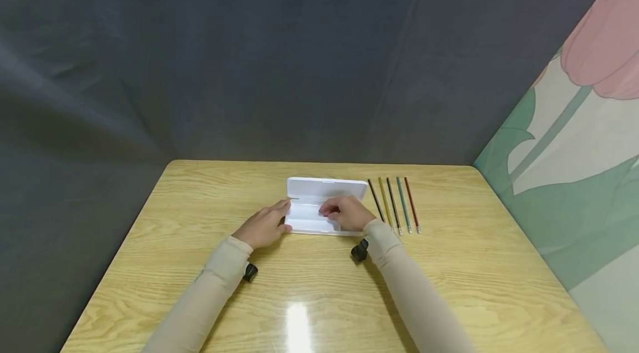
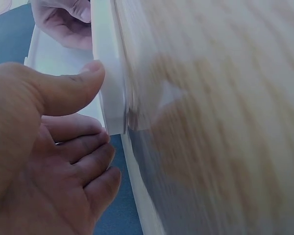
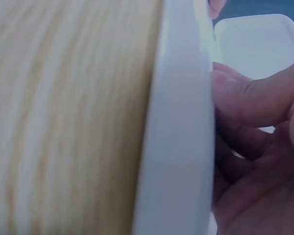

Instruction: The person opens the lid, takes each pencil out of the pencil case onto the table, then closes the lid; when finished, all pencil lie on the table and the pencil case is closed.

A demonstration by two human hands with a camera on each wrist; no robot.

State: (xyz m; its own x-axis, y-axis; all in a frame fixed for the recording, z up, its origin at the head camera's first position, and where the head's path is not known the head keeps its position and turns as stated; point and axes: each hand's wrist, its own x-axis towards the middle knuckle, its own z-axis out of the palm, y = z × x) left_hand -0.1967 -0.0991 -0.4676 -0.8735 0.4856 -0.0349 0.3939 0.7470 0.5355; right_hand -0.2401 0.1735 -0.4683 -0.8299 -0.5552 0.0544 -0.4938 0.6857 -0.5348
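A white pencil case (image 1: pixel 308 225) lies on the table with its lid (image 1: pixel 326 187) raised at the back. My left hand (image 1: pixel 263 226) holds the case's left end, its thumb (image 2: pixel 76 93) at the front wall and its fingers along the end. Inside the case, toward the right, is my right hand (image 1: pixel 348 213) with curled fingers. In the right wrist view, the front wall (image 3: pixel 179 132) hides part of those fingers (image 3: pixel 235 142), and I cannot tell whether they pinch anything.
Several pencils lie side by side just right of the case, among them a yellow pencil (image 1: pixel 385 197), a blue pencil (image 1: pixel 404 203) and a red pencil (image 1: pixel 412 203). The wooden table (image 1: pixel 209 192) meets a dark curtain (image 1: pixel 299 64) behind and a flower-patterned cloth (image 1: pixel 574 175) on the right.
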